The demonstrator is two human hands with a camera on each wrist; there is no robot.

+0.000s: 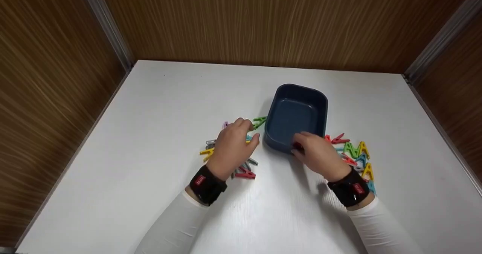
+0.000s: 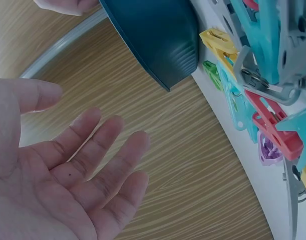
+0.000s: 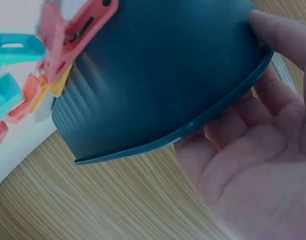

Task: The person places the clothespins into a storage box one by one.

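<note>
So on the left there's a scatter of clothespins [image 1: 229, 159] on the white table [image 1: 150, 141], yellow, grey and red ones poking out from under the left hand [image 1: 231, 148]. That hand hovers right over the pile, palm down. From the wrist view its fingers [image 2: 100, 150] are spread and relaxed, nothing in them. A green clothespin [image 1: 259, 122] lies just past its fingertips, right beside the left wall of the tub.

In the middle sits the dark blue tub [image 1: 297, 116], upright on the table, with nothing visible inside. The right hand [image 1: 318, 154] is on its near rim: the thumb presses the outer wall while the fingers [image 3: 228, 150] curl under the lip, so it's holding the tub by the edge.

Further right is a second bunch of clothespins [image 1: 356, 156], red, green, yellow and blue, lying just beside the tub's right corner and the right wrist.
</note>
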